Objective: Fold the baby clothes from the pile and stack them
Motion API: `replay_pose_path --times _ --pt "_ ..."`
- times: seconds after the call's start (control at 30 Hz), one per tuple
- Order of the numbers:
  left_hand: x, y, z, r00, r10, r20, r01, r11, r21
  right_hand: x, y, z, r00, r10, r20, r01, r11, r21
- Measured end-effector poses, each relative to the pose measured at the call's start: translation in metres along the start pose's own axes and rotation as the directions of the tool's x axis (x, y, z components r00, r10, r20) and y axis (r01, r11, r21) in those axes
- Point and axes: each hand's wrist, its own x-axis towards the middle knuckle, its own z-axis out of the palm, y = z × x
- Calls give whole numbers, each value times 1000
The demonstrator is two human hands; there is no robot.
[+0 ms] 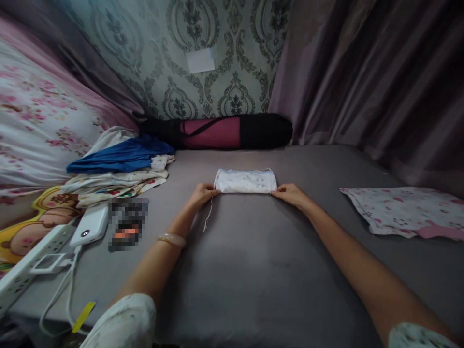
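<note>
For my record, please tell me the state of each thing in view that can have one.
White printed cloth: folded, string trailing loose
Left hand: pinching white cloth's left corner
Right hand: pinching white cloth's right corner
Blue cloth: heaped loosely
Power bank: cable plugged in
Power strip: on or off unclear
Maroon-black bag: lying lengthwise
Right curtain: hanging
Pink-patterned cloth: lying flat

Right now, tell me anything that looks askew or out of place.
A loose cord trails past the left hand, outside the neatly folded cloth. The white card on the wall looks tilted, right end higher.
</note>
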Motion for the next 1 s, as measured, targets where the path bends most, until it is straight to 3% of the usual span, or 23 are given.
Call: replay_pose_path --times 0.2,0.33,0.5,0.57,0.6,0.67,0.7,0.73,0.8,0.87,1.0 --pt "9 -3 -6 1000 6 -4 -6 990 140 -6 -11 -8 995 89 44 -87 996 -37" --pt "13 4 -14 997 8 73 -24 975 221 -8 -17 -14 980 170 99 -165 984 -63" --pt "14 6 -23 992 37 122 -74 948 310 -11 -18 -20 975 187 123 -172 977 -123" --pt "13 6 -23 995 89 46 -101 909 403 -12 -20 -21 983 173 65 -156 964 -214" --pt "13 7 -21 988 150 -43 -112 876 469 -12 -24 -20 991 132 -22 -133 953 -272" --pt "12 12 -10 921 330 -207 -148 787 599 -11 -35 -13 970 -50 -236 -46 922 -385" --pt "12 16 -1 871 427 -244 -179 737 652 -10 -43 -6 936 -170 -307 22 901 -434" --pt "13 21 10 844 496 -202 -242 690 683 -9 -52 3 900 -285 -328 104 874 -475" --pt "15 30 35 808 589 -22 -411 590 695 -6 -72 26 871 -447 -204 291 804 -518" --pt "20 37 59 787 606 112 -491 507 709 -1 -88 49 857 -514 -41 410 728 -550" --pt "36 34 83 851 497 172 -432 473 768 10 -95 79 898 -433 79 394 710 -583"
